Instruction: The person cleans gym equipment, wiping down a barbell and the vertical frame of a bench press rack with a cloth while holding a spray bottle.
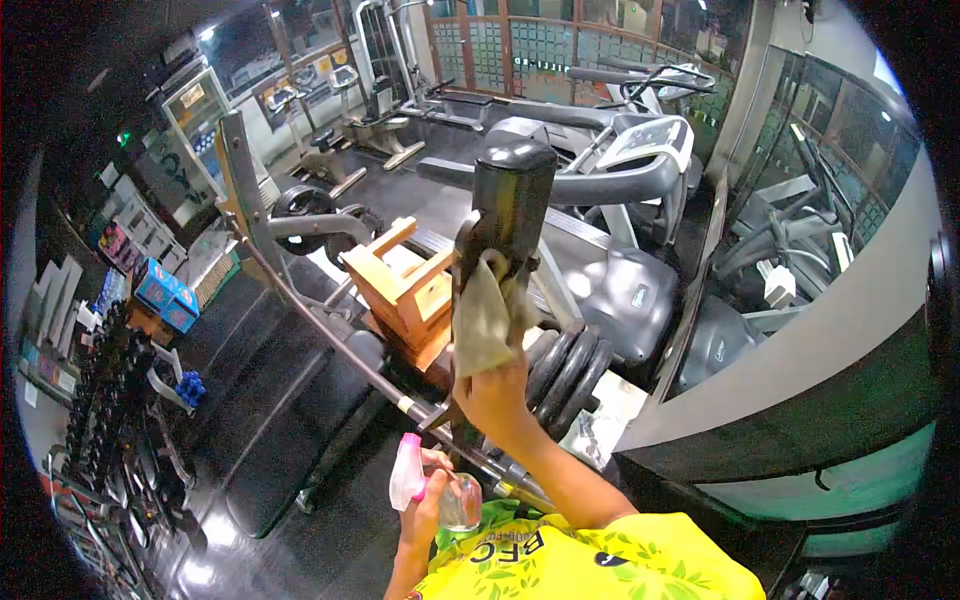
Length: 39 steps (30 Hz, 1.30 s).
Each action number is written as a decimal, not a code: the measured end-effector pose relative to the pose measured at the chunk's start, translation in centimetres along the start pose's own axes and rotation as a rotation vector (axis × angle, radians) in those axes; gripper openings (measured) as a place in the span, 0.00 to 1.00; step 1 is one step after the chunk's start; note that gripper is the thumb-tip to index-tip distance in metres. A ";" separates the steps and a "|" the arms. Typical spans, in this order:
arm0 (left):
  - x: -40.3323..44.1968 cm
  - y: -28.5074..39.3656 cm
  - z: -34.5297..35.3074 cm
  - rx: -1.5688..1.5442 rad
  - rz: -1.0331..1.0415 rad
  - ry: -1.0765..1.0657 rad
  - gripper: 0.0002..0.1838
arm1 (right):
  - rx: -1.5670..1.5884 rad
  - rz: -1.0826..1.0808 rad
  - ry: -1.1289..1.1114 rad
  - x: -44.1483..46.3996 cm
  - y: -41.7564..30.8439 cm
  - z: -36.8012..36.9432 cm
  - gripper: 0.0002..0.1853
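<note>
My right hand [490, 400] reaches forward, closed on a pale greenish cloth [482, 325]. The cloth lies against the black upright post [510, 205] of a weight rack, just below its rounded top. Lower and to the left, close to my yellow shirt [600, 560], my left hand [428, 492] is wrapped round a spray bottle. This spray bottle [462, 503] has a clear body and a pink and white trigger head. A long barbell [365, 372] runs diagonally across the rack, passing just above the bottle.
A wooden stool [405, 290] stands behind the bar, left of the post. Black weight plates [570, 375] hang at the right, with a treadmill [615, 300] beyond them. A black bench [300, 430] lies to the left, near a dumbbell rack [105, 400]. Mirrors [830, 200] line the right wall.
</note>
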<state>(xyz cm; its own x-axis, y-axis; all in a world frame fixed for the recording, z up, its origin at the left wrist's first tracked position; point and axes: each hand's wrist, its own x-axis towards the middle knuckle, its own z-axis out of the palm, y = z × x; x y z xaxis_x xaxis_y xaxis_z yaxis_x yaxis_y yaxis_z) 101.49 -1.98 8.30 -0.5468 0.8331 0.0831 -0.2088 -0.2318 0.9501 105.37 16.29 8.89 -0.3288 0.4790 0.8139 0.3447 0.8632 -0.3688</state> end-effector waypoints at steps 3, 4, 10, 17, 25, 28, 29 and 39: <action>0.5 0.3 -0.1 0.107 -0.019 0.017 0.15 | 0.155 0.063 -0.115 -4.0 -0.1 -0.2 0.23; 0.7 0.5 -0.3 0.104 0.004 0.002 0.10 | 0.152 0.065 -0.118 -5.4 -0.4 -0.3 0.23; 0.7 0.4 -0.9 0.019 0.029 0.061 0.08 | 0.189 0.196 -0.325 -10.6 -2.4 -1.2 0.17; -0.1 1.7 -1.3 -0.032 0.068 0.135 0.10 | 0.638 0.717 -0.479 -15.1 -1.9 0.1 0.11; -1.3 2.1 -2.8 0.014 0.174 0.259 0.10 | 0.802 1.005 0.055 -9.9 -8.1 3.8 0.17; -1.9 2.4 -3.5 -0.005 0.164 0.280 0.09 | 0.889 1.138 -0.310 -9.9 -9.5 1.3 0.18; -2.0 2.4 -3.8 0.004 0.176 0.287 0.09 | 0.863 1.169 -0.455 -9.6 -9.8 0.5 0.19; -2.3 2.9 -5.1 -0.043 0.247 0.283 0.14 | 0.984 1.045 0.108 -10.7 -7.8 -2.9 0.10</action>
<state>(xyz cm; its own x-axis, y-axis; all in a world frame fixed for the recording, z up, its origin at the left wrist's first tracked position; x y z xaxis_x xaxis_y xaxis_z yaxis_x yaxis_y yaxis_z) 98.01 -7.09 9.34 -0.7860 0.5793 0.2160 -0.0733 -0.4342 0.8978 108.81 3.98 4.35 -0.2268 0.9739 -0.0048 -0.3691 -0.0905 -0.9250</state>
